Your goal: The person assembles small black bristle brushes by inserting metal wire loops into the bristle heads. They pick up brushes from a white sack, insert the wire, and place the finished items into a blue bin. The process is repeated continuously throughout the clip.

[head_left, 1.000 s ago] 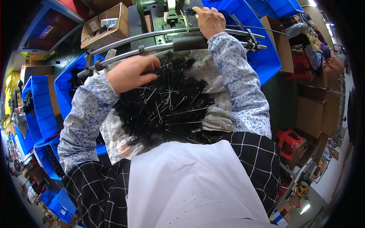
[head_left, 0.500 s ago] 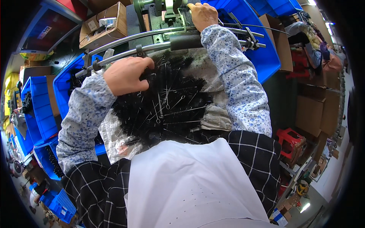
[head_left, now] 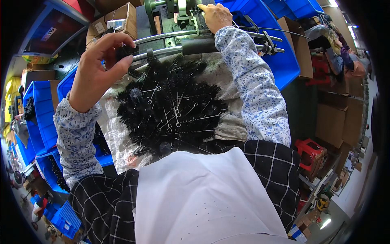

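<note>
My left hand (head_left: 97, 67) is raised at the left end of the metal rails, fingers curled around a black bristle brush (head_left: 124, 51), seen partly between thumb and fingertips. My right hand (head_left: 217, 18) is closed at the green metal machine (head_left: 178, 29). Yellow covers one of its fingertips, and a black bristle brush (head_left: 196, 9) shows just beside it; part of the grip is hidden. Below the rails, a pile of black twisted-wire brushes (head_left: 172, 107) with looped wire ends lies on a pale cloth (head_left: 111, 138) in front of me.
Two metal rails (head_left: 162, 51) cross in front of the machine. Blue bins stand at the right (head_left: 280, 61) and left (head_left: 42, 118). A cardboard box (head_left: 130, 20) is at the back left, a red stool (head_left: 310, 156) at the right. Another person (head_left: 351, 61) is at the far right.
My left hand has moved left and up from the brush pile to the rail's end, now with a black brush in its fingers. My right hand stays nearly still at the machine.
</note>
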`<action>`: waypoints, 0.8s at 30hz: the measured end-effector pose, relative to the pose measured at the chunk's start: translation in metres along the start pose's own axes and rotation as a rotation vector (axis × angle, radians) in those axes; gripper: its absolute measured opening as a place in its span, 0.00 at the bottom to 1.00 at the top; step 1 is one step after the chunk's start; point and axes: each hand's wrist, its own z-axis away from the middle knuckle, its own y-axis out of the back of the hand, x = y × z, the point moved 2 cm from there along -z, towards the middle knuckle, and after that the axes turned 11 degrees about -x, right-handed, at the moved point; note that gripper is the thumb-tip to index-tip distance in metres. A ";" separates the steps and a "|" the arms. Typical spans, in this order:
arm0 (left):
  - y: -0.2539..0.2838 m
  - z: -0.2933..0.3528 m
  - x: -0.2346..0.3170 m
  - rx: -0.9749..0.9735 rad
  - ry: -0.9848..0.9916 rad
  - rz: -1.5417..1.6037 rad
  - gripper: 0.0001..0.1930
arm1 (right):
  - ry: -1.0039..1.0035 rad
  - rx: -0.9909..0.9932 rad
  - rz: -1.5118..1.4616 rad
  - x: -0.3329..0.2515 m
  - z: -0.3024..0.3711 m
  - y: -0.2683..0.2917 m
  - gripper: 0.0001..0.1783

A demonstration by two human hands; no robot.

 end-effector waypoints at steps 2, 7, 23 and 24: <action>-0.004 -0.003 0.000 -0.002 -0.038 0.034 0.12 | 0.011 0.020 0.019 0.006 -0.001 -0.004 0.13; -0.007 -0.002 -0.001 0.005 -0.078 0.027 0.13 | -0.113 0.225 0.234 0.002 0.007 0.000 0.14; -0.005 0.001 -0.007 -0.035 -0.053 0.119 0.14 | -0.168 0.006 -0.122 -0.045 0.007 -0.008 0.17; -0.003 -0.001 -0.005 -0.068 -0.015 0.137 0.15 | -0.167 0.004 -0.095 -0.046 0.006 -0.009 0.16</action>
